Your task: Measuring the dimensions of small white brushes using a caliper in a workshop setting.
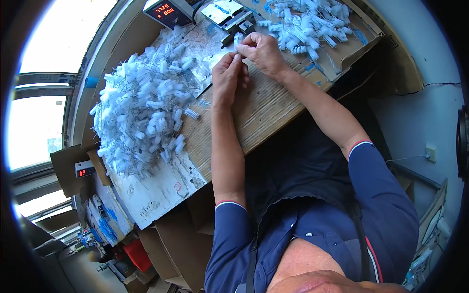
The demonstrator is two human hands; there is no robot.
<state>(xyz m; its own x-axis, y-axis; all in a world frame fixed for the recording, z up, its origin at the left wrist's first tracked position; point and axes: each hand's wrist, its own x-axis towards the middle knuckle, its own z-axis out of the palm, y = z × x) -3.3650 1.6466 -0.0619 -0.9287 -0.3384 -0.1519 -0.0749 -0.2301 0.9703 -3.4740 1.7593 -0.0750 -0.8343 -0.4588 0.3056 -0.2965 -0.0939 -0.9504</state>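
Dark blue shirt (312,219) with red-and-white cuff trim is seen closest to the lens, both bare forearms running up from it to the bench. Right hand (261,51): fingertips pinched shut on a small white bristle brush (238,39), held upright just in front of a small metal fixture (234,22), probably so the wire stem can be lined up with it. Left hand (227,78): fingers curled in, tips closed against the lower end of the same brush, apparently steadying the stem; exact grip cannot be made out. Directly under both hands a sheet of corrugated cardboard (264,107) is laid as a work surface. Left of the fingers, a large heap of white brushes with wire stems (141,107) is piled within easy reach. Right of and beyond the fingers, a smaller batch of brushes (310,24) is kept apart on a cardboard tray, likely a separate lot. Beyond the fixture, a box with a red digit display (166,10) is set.
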